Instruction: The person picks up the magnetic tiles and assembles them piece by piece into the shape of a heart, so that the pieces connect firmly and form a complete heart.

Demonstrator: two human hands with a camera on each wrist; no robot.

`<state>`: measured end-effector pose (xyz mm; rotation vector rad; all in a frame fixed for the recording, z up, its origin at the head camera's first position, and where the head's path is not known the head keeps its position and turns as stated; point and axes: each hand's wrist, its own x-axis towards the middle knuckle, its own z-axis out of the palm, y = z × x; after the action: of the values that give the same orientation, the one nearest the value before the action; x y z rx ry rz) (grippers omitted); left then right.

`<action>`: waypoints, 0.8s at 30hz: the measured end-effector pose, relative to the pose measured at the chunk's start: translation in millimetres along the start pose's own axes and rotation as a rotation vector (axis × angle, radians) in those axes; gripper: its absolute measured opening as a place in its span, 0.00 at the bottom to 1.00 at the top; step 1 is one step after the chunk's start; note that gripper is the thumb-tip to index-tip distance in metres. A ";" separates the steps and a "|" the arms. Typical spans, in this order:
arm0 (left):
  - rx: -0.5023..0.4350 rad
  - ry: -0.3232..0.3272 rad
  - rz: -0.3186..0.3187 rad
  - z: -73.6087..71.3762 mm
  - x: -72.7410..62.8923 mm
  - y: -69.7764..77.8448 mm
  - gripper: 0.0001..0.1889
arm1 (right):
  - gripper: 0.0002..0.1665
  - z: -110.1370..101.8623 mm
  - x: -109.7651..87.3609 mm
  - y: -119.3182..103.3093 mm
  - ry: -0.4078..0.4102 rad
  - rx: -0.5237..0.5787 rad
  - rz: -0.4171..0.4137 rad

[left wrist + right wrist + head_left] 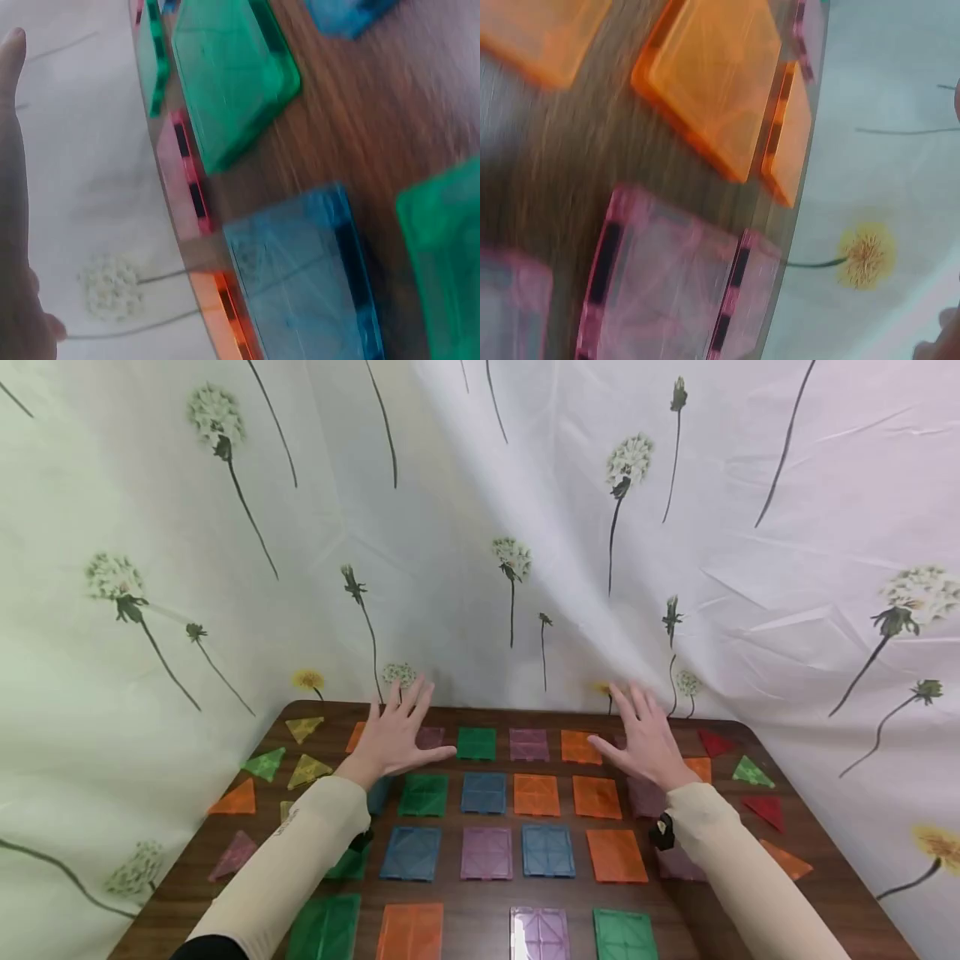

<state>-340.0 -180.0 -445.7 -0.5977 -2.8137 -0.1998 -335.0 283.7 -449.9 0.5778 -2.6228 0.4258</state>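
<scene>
Both hands are held out over the far part of a wooden table, fingers spread and holding nothing. The left hand (393, 735) hovers above the back-left tiles, near a green square tile (477, 744) and a blue square tile (300, 270). Over the back-right tiles is the right hand (643, 739), its thumb overlapping an orange square tile (581, 747) in the head view. Below the right wrist lies a purple square tile (660, 277). Translucent square tiles lie in rows between the arms, among them another blue tile (483, 792) and a purple tile (486, 852).
Yellow, green, orange and pink triangle tiles lie along the left side, including a green triangle (266, 764). On the right side are red, green and orange triangles, such as a red triangle (765, 811). A white dandelion-print curtain (450, 610) hangs behind the table (480, 902).
</scene>
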 end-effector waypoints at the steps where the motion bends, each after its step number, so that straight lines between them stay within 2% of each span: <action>1: -0.022 -0.007 0.010 -0.1 0.3 3.1 0.63 | 0.60 0.0 0.3 -2.6 -0.010 0.024 -0.003; 12: -0.156 -0.052 0.106 10.8 0.8 38.9 0.53 | 0.54 9.9 -3.7 -36.6 -0.227 0.169 -0.042; 17: -0.203 -0.181 0.166 16.4 -2.0 52.7 0.48 | 0.50 18.2 -7.4 -51.4 -0.371 0.211 -0.082; 21: -0.293 -0.309 0.223 20.6 -2.8 60.0 0.45 | 0.46 24.5 -8.7 -59.9 -0.465 0.209 -0.126; 24: -0.367 -0.373 0.240 23.1 -2.5 64.5 0.45 | 0.42 29.1 -9.5 -63.8 -0.508 0.213 -0.152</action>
<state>-316.0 -118.2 -463.4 -1.1534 -3.0383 -0.6235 -307.7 220.6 -466.6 1.0688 -2.9954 0.5765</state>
